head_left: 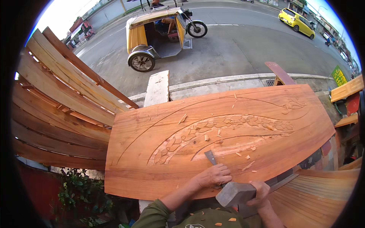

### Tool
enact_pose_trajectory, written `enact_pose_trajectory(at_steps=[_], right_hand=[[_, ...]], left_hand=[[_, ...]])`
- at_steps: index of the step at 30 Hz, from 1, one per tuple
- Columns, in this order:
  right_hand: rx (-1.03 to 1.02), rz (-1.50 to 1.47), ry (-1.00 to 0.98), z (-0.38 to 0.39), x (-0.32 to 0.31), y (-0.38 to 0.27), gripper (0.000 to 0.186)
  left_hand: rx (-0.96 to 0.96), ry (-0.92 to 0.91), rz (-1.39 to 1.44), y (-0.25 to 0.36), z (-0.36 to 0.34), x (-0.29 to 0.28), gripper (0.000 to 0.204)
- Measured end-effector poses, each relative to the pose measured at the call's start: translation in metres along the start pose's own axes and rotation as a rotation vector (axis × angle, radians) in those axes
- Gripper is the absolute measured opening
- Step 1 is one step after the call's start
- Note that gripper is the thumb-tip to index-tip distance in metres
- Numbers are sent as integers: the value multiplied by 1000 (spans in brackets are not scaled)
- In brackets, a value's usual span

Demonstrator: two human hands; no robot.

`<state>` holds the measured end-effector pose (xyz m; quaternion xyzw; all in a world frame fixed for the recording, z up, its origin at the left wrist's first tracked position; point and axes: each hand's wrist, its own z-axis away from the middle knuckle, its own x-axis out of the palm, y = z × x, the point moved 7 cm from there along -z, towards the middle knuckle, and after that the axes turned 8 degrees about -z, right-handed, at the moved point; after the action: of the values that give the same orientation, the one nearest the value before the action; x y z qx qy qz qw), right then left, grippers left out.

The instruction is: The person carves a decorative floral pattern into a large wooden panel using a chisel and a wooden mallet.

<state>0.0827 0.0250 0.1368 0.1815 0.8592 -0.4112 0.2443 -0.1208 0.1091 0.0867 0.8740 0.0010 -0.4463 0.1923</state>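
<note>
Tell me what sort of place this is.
Probably an open-air roadside woodworking shop: a partly carved wooden panel strewn with chips, long planks at left, and a street with vehicles just beyond.

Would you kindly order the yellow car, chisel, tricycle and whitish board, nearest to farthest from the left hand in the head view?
1. Chisel, in the left hand.
2. Whitish board, past the panel.
3. Tricycle, beyond the board.
4. Yellow car, upper right.

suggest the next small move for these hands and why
Probably a light tap of the mallet on the flat chisel: the left hand grips the flat chisel with its blade by the lower carved recess in the wooden panel, and the right hand holds the mallet, its head close behind.
</note>
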Motion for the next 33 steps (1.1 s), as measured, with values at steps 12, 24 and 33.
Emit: enact_pose_trajectory(at_steps=[12, 24, 33], right_hand=[[954, -1006, 592, 72, 8, 8, 68], [994, -1037, 759, 131, -1, 7, 38], [771, -732, 499, 120, -18, -1, 49]], left_hand=[[-443, -97, -316, -5, 40, -14, 16], [-388, 16, -285, -19, 11, -14, 25], [-113, 14, -62, 3, -37, 10, 33]])
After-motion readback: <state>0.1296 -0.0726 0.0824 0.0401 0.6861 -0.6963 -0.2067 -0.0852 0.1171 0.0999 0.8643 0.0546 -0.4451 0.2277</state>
